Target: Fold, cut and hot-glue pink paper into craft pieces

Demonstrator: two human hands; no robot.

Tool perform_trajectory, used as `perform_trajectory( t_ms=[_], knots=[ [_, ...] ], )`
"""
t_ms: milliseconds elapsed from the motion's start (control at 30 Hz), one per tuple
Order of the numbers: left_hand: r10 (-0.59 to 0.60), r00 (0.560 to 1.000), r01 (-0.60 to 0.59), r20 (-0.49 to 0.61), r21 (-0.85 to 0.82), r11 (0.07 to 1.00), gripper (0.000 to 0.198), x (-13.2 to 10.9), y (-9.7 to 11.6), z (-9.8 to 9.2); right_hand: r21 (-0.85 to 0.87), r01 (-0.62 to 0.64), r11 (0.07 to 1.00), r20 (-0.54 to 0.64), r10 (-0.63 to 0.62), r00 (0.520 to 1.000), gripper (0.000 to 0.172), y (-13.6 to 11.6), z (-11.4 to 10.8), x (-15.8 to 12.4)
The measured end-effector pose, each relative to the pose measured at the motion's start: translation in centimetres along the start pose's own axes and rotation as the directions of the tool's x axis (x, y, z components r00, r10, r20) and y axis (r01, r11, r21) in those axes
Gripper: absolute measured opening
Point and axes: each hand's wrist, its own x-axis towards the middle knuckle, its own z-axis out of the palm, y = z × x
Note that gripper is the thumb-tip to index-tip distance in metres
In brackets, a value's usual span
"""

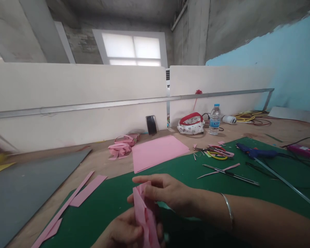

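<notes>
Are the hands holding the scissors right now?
No, the left hand and right hand hold folded pink paper, while the scissors lie farther back.

Right hand (164,189): bare. Right forearm (268,217): bare along its visible length, fitted with one silver-coloured bangle (227,207), narrow, curved and glossy, located well behind the grip; far side hidden. Left hand (125,227): bare, as far behind the grip as visible.

The paper (146,215) is pink, mat (105,203) green, pouch (191,128) white (dark print, red trim).
</notes>
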Motion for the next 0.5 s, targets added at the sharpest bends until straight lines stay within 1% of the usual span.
perform_trajectory(
  t_ms=[67, 133, 167, 200, 233, 300, 367, 433, 500],
  knots=[
    [0.024, 0.996, -0.025, -0.082, -0.014, 1.000, 0.028, -0.4, 0.6, 0.4, 0.015, 0.001, 1.000, 0.112, -0.003, 0.994, 0.046, 0.1, -0.2, 0.0],
    [0.072, 0.972, -0.079, -0.224, -0.021, 0.997, 0.025, -0.8, 1.1, 0.8, 0.024, -0.024, 0.999, 0.199, 0.018, 0.980, 0.043, 0.5, -0.3, 0.1],
    [0.097, 0.953, -0.109, -0.287, -0.028, 0.994, 0.026, -0.9, 1.2, 1.0, 0.041, -0.041, 0.998, 0.207, 0.031, 0.978, 0.042, 0.8, -0.3, 0.2],
    [0.116, 0.937, -0.136, -0.329, -0.038, 0.990, 0.027, -1.0, 1.3, 1.2, 0.065, -0.053, 0.996, 0.187, 0.040, 0.982, 0.042, 1.1, -0.2, 0.4],
    [0.126, 0.930, -0.152, -0.345, -0.049, 0.987, 0.028, -1.0, 1.3, 1.3, 0.087, -0.061, 0.994, 0.149, 0.048, 0.988, 0.041, 1.5, -0.2, 0.5],
    [0.119, 0.930, -0.151, -0.348, -0.068, 0.986, 0.033, -1.0, 1.2, 1.5, 0.113, -0.070, 0.991, 0.081, 0.061, 0.995, 0.042, 1.9, -0.1, 0.5],
    [0.106, 0.927, -0.134, -0.359, -0.053, 0.990, 0.033, -1.0, 1.1, 1.6, 0.118, -0.076, 0.990, 0.055, 0.070, 0.996, 0.043, 2.0, -0.1, 0.4],
    [0.105, 0.918, -0.127, -0.383, -0.034, 0.991, 0.031, -1.0, 1.1, 1.5, 0.120, -0.092, 0.989, 0.106, 0.079, 0.991, 0.051, 2.0, -0.2, 0.3],
    [0.130, 0.912, -0.160, -0.389, -0.047, 0.986, 0.029, -1.0, 1.2, 1.3, 0.142, -0.092, 0.985, 0.176, 0.067, 0.982, 0.064, 2.1, -0.3, 0.3]
  ],
)
